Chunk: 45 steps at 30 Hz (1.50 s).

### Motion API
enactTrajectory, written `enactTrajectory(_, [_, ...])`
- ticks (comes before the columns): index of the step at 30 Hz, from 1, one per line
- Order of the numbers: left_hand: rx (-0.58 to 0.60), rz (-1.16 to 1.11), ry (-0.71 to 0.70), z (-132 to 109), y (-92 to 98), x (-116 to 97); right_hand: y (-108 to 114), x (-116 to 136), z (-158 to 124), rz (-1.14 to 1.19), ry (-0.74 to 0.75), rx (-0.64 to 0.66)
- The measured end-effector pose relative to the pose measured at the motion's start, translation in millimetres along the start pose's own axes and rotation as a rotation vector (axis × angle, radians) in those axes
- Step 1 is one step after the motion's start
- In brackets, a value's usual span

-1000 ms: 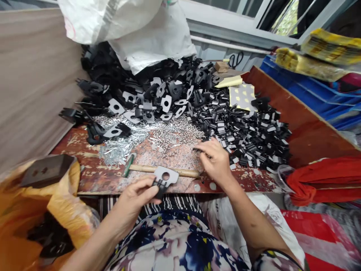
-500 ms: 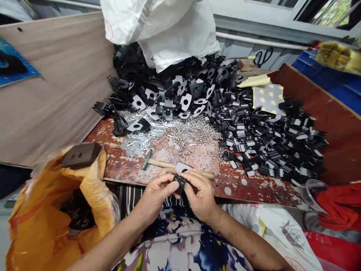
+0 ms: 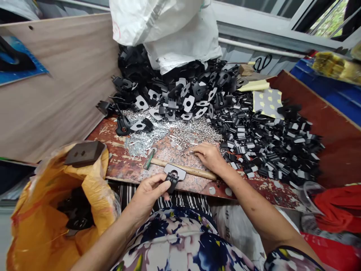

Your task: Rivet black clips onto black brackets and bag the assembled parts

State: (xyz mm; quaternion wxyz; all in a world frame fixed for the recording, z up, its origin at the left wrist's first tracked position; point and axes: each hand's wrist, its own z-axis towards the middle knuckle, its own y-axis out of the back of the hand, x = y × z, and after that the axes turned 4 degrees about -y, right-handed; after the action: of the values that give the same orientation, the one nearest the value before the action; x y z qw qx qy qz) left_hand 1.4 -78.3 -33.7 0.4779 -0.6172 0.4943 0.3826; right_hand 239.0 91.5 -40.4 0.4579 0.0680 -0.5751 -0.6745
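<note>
My left hand (image 3: 154,188) pinches a black plastic part with a flat grey plate and a round hole (image 3: 174,172), just over the bench's front edge. Beyond the part lies a hammer (image 3: 194,171) with a wooden handle and a green head. My right hand (image 3: 209,156) is at the near side of a spread of small metal pins (image 3: 194,131), thumb and fingers pinched together at the pile. Whether a pin is between those fingertips is too small to make out.
Behind the pins are heaped black parts with grey plates (image 3: 187,103) beneath a white sack (image 3: 183,45). Small black clips (image 3: 270,143) cover the bench's right side. An orange bag (image 3: 96,180) holding black parts stands at left, beside a wooden board (image 3: 70,82).
My right hand has let go of the black part and moved forward and right to the pins. My left hand keeps the part, now a little further left.
</note>
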Motion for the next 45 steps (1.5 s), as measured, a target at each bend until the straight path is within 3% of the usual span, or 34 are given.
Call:
enactTrajectory(2, [-0.028,0.017,-0.011,2.3,-2.6,-2.4,4.6,3.6,-4.1,0.024,-0.049,-0.032])
enactTrajectory(5, [-0.018,0.092,-0.037,9.4,-9.7,-10.6,18.8,29.7,-14.1,0.149,-0.079,-0.063])
enactTrajectory(11, [0.125,0.231,-0.132,23.7,-25.8,-24.5,34.2,85.3,-21.9,0.428,0.142,0.073])
enactTrajectory(15, [0.147,0.240,-0.231,24.1,-28.4,-21.3,26.0,92.0,-28.9,0.583,0.059,0.133])
enactTrajectory(18, [0.099,0.228,-0.248,22.1,-25.4,-16.9,22.8,80.4,-33.4,0.650,-0.085,0.151])
enactTrajectory(20, [0.060,0.223,-0.243,20.8,-22.3,-14.8,23.2,63.3,-29.0,0.529,-0.152,0.050])
enactTrajectory(23, [0.042,0.214,-0.232,18.2,-17.7,-13.4,22.5,31.9,-8.4,0.093,-0.108,-0.072])
enactTrajectory(26, [0.067,0.202,-0.209,14.5,-15.2,-14.1,15.5,12.4,18.1,-0.293,0.066,0.084])
enactTrajectory(29, [0.071,0.195,-0.181,10.6,-15.0,-16.5,5.3,11.1,37.3,-0.489,0.296,0.229])
enactTrajectory(32, [0.039,0.151,-0.138,8.6,-15.0,-19.3,-1.8,13.0,46.1,-0.568,0.434,0.244])
enactTrajectory(34, [0.018,0.100,-0.085,8.5,-13.4,-20.5,-3.2,9.8,48.1,-0.574,0.437,0.239])
enactTrajectory(39, [-0.016,-0.084,0.010,7.9,-3.1,-21.2,6.3,6.3,38.0,-0.277,0.222,0.065])
enactTrajectory(42, [-0.030,-0.181,0.011,7.2,3.2,-20.9,17.2,30.0,19.2,0.046,0.113,-0.087])
enactTrajectory(45, [-0.040,-0.288,-0.002,7.9,5.3,-20.4,23.6,67.5,-1.6,0.239,0.032,-0.154])
